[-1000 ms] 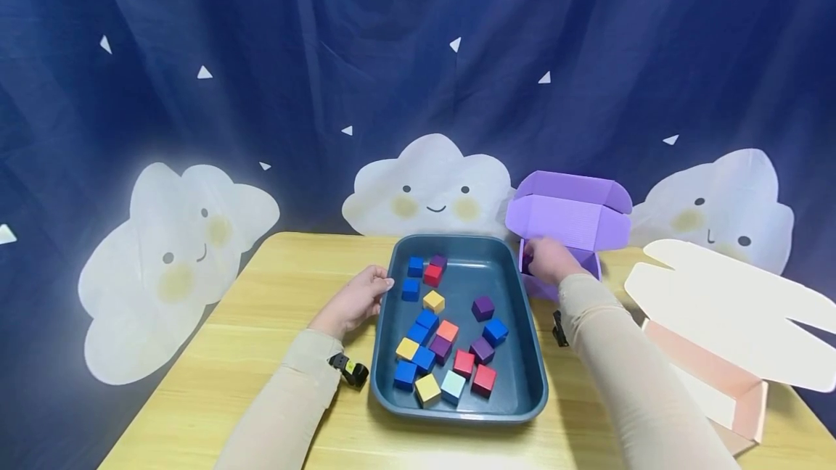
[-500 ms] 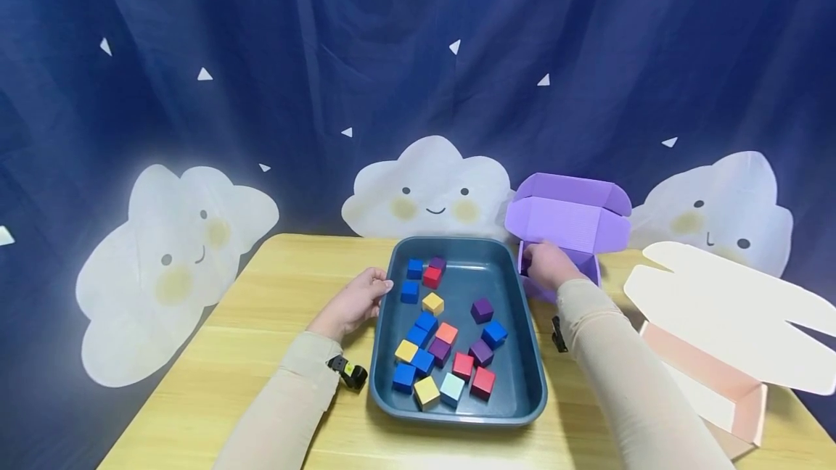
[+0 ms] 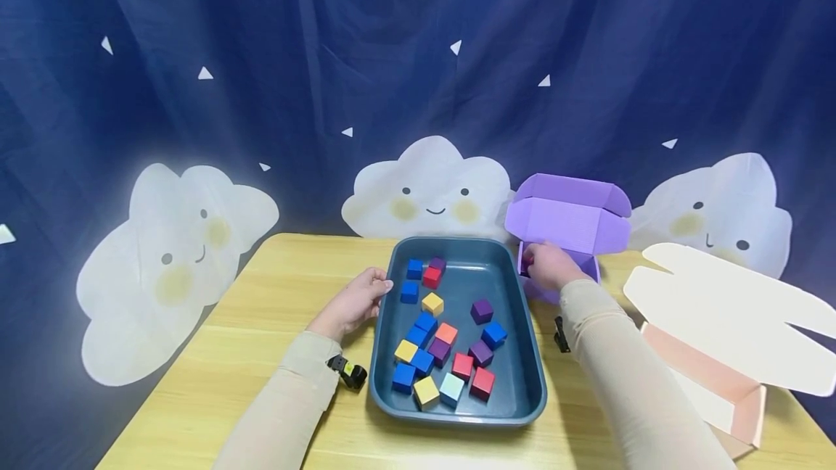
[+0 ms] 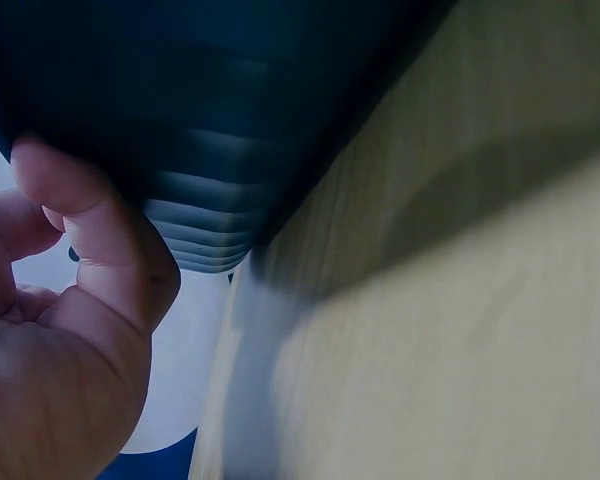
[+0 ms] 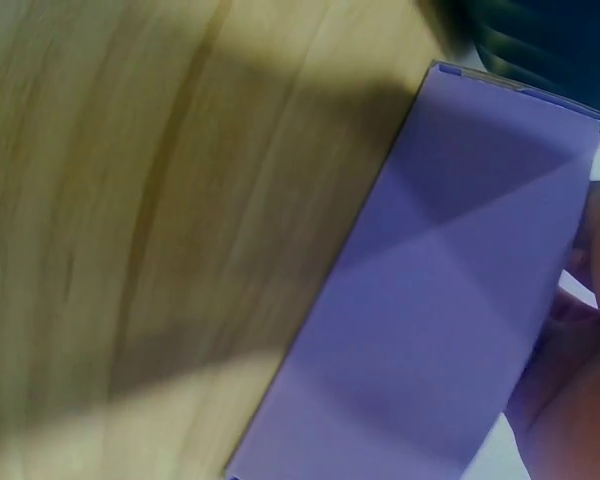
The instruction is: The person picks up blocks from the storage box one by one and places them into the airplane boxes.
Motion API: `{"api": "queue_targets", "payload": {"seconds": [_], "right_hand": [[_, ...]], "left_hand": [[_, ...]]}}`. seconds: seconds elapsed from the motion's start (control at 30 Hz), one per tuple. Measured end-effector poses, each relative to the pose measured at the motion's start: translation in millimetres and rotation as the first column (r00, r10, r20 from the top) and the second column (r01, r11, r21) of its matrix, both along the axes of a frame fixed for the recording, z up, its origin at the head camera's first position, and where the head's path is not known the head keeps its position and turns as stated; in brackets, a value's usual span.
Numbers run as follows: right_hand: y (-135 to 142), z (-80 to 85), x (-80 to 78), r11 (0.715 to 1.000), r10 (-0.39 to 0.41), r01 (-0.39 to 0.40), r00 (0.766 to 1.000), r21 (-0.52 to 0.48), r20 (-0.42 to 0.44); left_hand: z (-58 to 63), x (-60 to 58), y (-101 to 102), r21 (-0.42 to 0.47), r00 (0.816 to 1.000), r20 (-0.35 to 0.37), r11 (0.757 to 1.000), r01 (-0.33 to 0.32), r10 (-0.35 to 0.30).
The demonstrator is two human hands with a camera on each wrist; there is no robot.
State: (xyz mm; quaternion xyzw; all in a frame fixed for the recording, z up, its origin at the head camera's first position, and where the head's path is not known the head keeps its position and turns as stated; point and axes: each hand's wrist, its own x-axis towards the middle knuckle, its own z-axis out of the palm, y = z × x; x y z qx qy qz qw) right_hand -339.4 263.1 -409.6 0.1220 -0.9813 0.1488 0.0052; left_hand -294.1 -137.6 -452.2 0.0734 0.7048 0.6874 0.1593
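Observation:
My left hand (image 3: 353,303) holds the left rim of a dark teal tray (image 3: 503,412), thumb on the edge; in the left wrist view the thumb and fingers (image 4: 80,200) meet at the tray's rim. Inside the tray lie several blue cubes, several purple cubes (image 3: 482,310), red ones (image 3: 482,383), yellow ones (image 3: 427,392), one orange cube (image 3: 447,334) and one pale blue cube (image 3: 452,389). My right hand (image 3: 551,265) reaches into the left side of an open purple box (image 3: 555,223). Something dark shows by its fingertips, too small to make out. The box wall hides the fingers in the right wrist view.
A pale pink box (image 3: 712,390) with its white lid (image 3: 731,310) flipped back stands at the right edge of the wooden table (image 3: 261,303). The purple box's lid stands up at the back. A blue cloud-printed curtain (image 3: 300,78) hangs behind the table.
My right hand shifts only slightly inside the purple box. The left hand, the tray and its cubes stay where they were.

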Motion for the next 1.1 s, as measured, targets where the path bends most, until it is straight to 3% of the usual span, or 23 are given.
{"api": "queue_targets", "payload": {"seconds": [0.27,0.57,0.83,1.1], "right_hand": [[-3,18.1,3.0,1.0,-0.01,0.01,1.0,-0.014,-0.011],[-40,48.0,9.1,0.998,0.019,-0.022,0.999,-0.065,-0.045],[-80,63.6,13.6,0.987,0.153,-0.157,0.983,-0.032,-0.098],[-113,64.8,27.2,0.963,0.27,-0.27,0.962,-0.003,-0.043]], "left_hand": [[-1.6,-3.0,-1,-0.007,1.0,-0.003,1.0,0.005,-0.005],[-4.0,-3.3,-3,0.003,1.0,-0.002,1.0,0.009,-0.009],[-1.8,-2.9,-2,-0.012,1.0,0.0,1.0,0.013,-0.013],[-0.1,-2.2,-1,-0.006,1.0,0.012,1.0,0.014,-0.014]]}}
